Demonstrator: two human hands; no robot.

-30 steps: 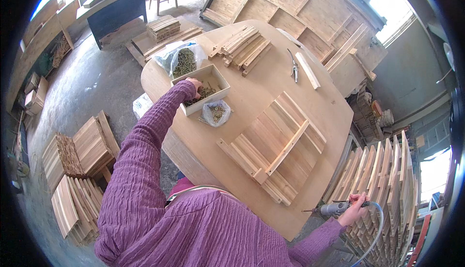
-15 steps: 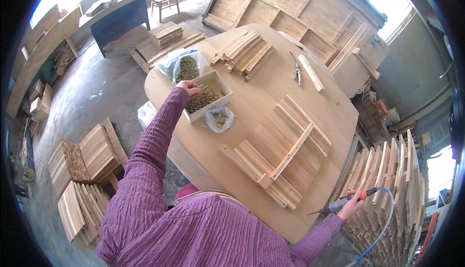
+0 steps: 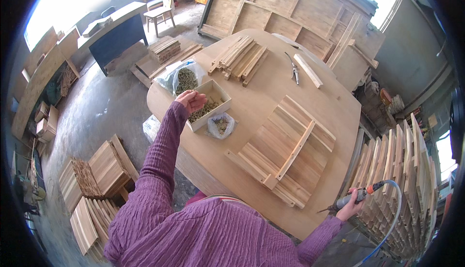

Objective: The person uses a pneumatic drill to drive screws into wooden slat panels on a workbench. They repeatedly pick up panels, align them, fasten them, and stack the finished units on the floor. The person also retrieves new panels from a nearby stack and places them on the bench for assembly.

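Observation:
My left hand (image 3: 193, 101) is over the near left side of a white box (image 3: 225, 106) of brassy screws (image 3: 209, 106). Its fingers are curled together, and what they hold, if anything, is hidden. Beside the box are a clear plastic bag of screws (image 3: 187, 79) and a small bag (image 3: 221, 124) with more small hardware. My right hand (image 3: 349, 208) grips an air screwdriver (image 3: 345, 201) with a grey body and orange end, its bit pointing left past the table edge. A slatted wooden panel (image 3: 302, 146) with a crosspiece (image 3: 295, 150) lies on the table between my hands.
Wooden strips (image 3: 241, 59) are piled at the table's far side, near an air blow gun (image 3: 295, 71) and a loose batten (image 3: 308, 71). Slatted panels stand stacked at the right (image 3: 397, 184) and lower left (image 3: 104, 170). A blue hose (image 3: 398, 213) trails from the screwdriver.
My left hand has lifted out of the screws and turned, its fingers curled. My right hand still holds the screwdriver. The whole view has shifted slightly.

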